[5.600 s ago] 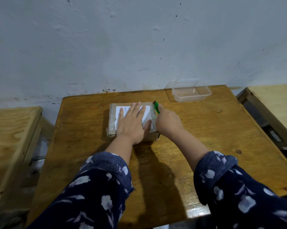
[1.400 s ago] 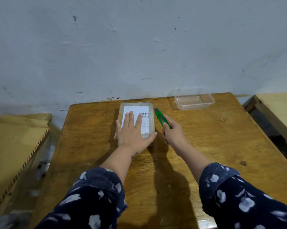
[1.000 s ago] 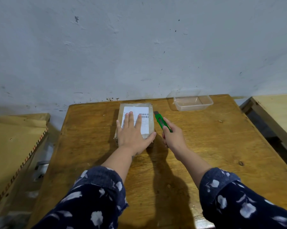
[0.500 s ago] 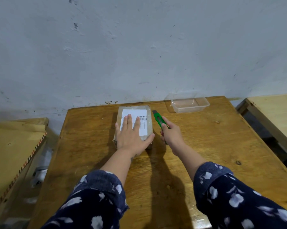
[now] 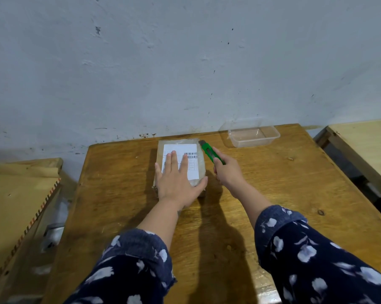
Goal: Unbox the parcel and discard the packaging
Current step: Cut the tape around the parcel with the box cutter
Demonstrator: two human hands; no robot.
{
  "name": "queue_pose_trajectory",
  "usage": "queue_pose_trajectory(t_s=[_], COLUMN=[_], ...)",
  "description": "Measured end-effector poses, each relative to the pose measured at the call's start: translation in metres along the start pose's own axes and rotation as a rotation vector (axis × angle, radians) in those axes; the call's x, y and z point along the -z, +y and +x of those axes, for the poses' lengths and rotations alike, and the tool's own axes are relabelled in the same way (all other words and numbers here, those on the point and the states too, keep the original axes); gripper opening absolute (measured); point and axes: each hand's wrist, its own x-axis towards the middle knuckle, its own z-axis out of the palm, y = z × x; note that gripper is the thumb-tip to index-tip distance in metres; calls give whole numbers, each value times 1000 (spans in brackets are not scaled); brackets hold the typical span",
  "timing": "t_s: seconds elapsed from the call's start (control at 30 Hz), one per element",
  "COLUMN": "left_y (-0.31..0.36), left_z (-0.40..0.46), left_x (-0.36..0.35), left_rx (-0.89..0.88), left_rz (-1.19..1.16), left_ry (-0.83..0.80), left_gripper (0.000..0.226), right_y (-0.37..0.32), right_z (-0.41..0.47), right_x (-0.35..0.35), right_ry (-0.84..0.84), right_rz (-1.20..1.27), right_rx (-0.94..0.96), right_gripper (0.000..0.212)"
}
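A small cardboard parcel (image 5: 198,150) wrapped in clear tape, with a white shipping label on top, lies on the far middle of the wooden table (image 5: 272,194). My left hand (image 5: 176,183) lies flat on the parcel's near half, fingers spread, pressing it down. My right hand (image 5: 226,172) grips a green utility knife (image 5: 209,151) just right of the parcel. The knife's tip sits at the parcel's far right top corner. The box is closed.
A clear plastic container (image 5: 254,134) stands at the table's far right, near the wall. A lower wooden bench with a cardboard sheet (image 5: 16,205) is on the left. Another light wooden table (image 5: 365,145) is on the right.
Since 5.6 s ago the parcel was turned from lying crosswise to lengthwise. In the last second the knife's tip has edged forward along the parcel's right edge toward its far corner.
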Motion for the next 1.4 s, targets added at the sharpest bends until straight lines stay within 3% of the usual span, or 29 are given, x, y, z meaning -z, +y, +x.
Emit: queue_pose_trajectory(t_s=[0.47, 1.07, 1.23, 1.4], left_y=[1, 1, 0, -6], left_z=[1, 2, 2, 7], left_x=[-1, 1, 5, 18], left_rx=[6, 0, -10, -61], left_rz=[25, 23, 11, 14], left_ry=[-5, -36, -78, -251], left_gripper=[98, 96, 108, 129], right_y=[0, -11, -14, -14], right_z=[10, -23, -29, -37], right_x=[9, 13, 14, 18], right_ry=[17, -58, -63, -76], right_rz=[-87, 251, 251, 225], right_rx=[13, -189, -205, -208], right_gripper=[41, 42, 42, 43])
